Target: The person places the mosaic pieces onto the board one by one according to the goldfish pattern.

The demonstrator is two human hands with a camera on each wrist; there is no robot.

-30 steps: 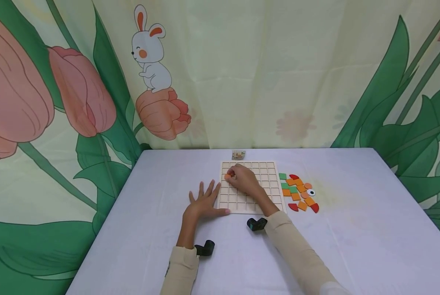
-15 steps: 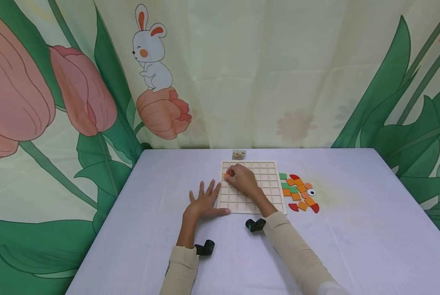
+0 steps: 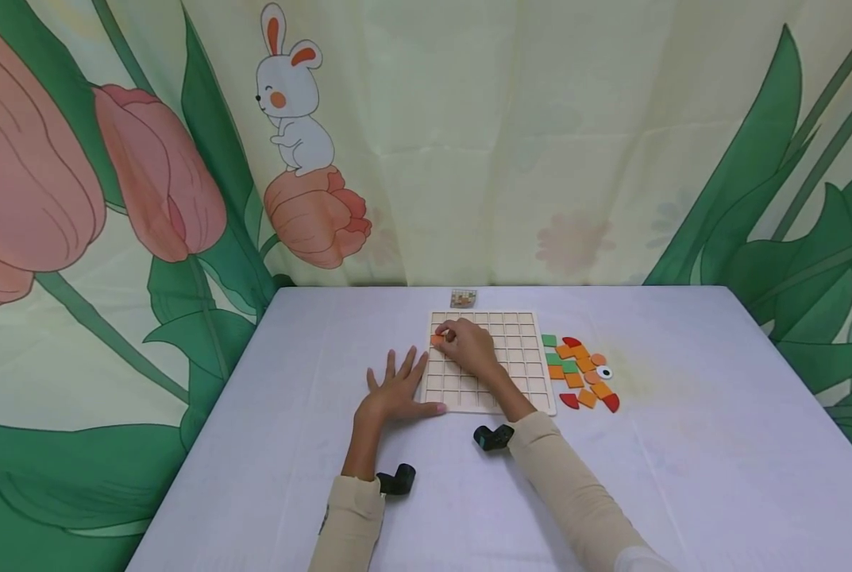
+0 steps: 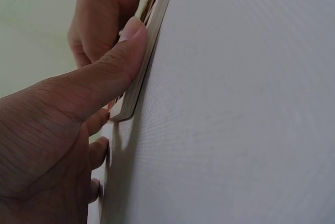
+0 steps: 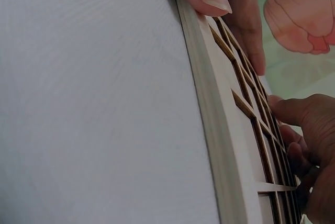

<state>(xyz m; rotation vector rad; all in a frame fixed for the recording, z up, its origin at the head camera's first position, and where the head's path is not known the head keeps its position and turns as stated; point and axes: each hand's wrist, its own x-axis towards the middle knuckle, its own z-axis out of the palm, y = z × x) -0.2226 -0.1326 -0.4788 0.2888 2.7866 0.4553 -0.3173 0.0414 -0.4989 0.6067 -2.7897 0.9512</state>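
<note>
A pale wooden grid board point(image 3: 522, 343) lies on the table. My left hand point(image 3: 393, 396) is spread at its left side, thumb on the near left corner. In the left wrist view the left thumb point(image 4: 118, 59) lies along the board's edge. My right hand point(image 3: 472, 349) reaches over the board and pinches a small orange tile point(image 3: 437, 340) at a cell of the leftmost column, second row from the back. In the right wrist view the right hand point(image 5: 316, 145) has its fingertips down at the grid; the tile cannot be seen there.
Right of the board lie several loose tiles: green squares point(image 3: 549, 340), orange squares point(image 3: 574, 380), red quarter-rounds point(image 3: 611, 403) and a white round eye piece point(image 3: 603, 372). Behind the board sits a small patterned card point(image 3: 463, 299). A printed curtain point(image 3: 468, 159) hangs behind the table.
The orange tile has shifted slightly left and away under my right fingers, and now looks flatter in the cell. My left hand has stayed in place.
</note>
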